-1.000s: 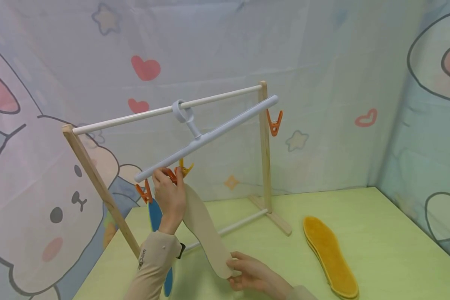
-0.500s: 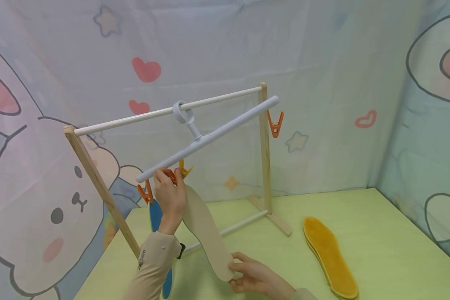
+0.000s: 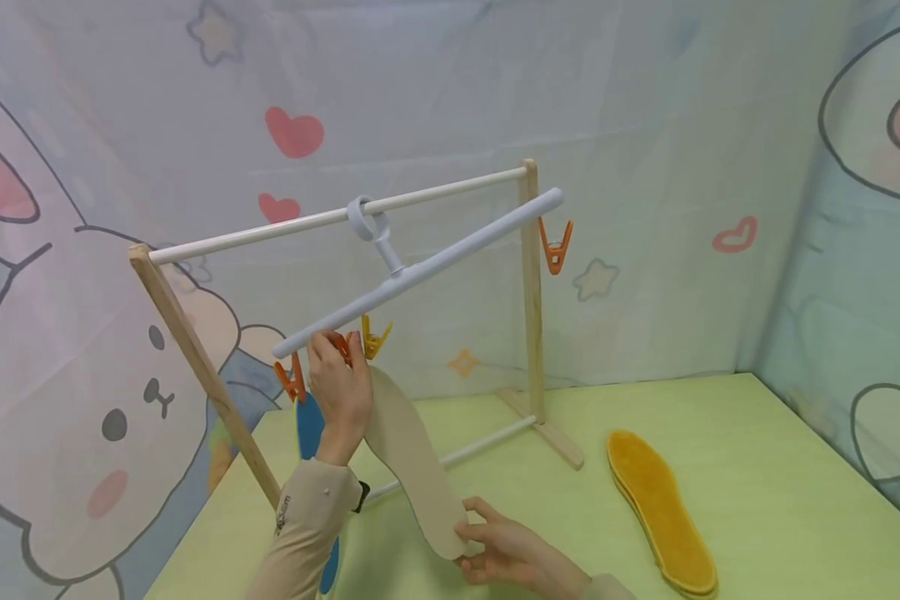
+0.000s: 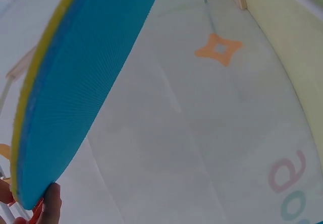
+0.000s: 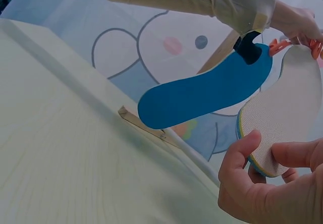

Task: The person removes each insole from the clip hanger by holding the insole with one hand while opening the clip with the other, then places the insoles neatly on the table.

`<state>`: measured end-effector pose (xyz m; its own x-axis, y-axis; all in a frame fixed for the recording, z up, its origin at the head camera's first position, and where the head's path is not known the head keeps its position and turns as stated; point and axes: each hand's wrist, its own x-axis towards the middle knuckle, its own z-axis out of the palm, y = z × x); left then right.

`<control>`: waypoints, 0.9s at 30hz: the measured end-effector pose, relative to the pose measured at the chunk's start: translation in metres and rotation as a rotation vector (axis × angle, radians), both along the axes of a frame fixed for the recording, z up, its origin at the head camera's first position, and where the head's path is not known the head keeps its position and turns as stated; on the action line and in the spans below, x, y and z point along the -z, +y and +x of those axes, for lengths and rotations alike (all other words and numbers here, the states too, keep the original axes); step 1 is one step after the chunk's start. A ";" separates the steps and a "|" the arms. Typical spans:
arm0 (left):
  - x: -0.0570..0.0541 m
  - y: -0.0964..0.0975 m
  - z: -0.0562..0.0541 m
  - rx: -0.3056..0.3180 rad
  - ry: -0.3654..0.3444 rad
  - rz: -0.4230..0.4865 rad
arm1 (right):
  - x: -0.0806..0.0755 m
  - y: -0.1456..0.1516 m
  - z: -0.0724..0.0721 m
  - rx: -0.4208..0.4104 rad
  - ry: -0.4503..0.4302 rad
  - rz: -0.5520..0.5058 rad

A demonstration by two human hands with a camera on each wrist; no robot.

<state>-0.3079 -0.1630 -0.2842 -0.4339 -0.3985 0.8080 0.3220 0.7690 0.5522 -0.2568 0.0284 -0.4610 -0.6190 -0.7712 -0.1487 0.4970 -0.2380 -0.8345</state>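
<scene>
Head view: insole (image 3: 408, 458) slants between the two hands, upper end at the left hand (image 3: 340, 400), lower end in the right hand (image 3: 513, 552). Left grip: thumb and fingers pinch an orange-red clip (image 3: 343, 348) at the upper end; whether its jaws bite the insole cannot be told. Right grip: lower end pinched, digits on both faces.

Appearance: long, ends rounded, waist narrowed. Face toward the head camera is plain beige; right wrist view resolves a fine dotted texture on it, with thin yellow and blue layers along the rim. Left wrist view gives the opposite face: saturated blue, closely ribbed, bordered by a yellow edge strip.

Around the left grip: hanger (image 3: 450, 258) just above, rising to the right; yellow clip (image 3: 375, 340) just right of the fingertips; outer clip (image 3: 291, 379) just left, with blue insole (image 3: 311, 425) suspended from it, partly behind the sleeve (image 3: 307, 517).

Up and right, well apart from both hands: far clip (image 3: 556, 248), below the hanger's other end. Right of the right grip, apart: golden insole (image 3: 660, 512), plush-looking, lying on the table (image 3: 562, 517).
</scene>
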 end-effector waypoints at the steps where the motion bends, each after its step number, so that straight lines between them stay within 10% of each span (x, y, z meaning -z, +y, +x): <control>1: 0.000 0.000 0.000 0.003 0.002 0.001 | 0.000 0.000 0.000 0.000 -0.002 -0.004; 27: 0.001 0.000 -0.002 0.025 0.019 0.006 | 0.006 0.005 0.000 -0.038 0.026 -0.030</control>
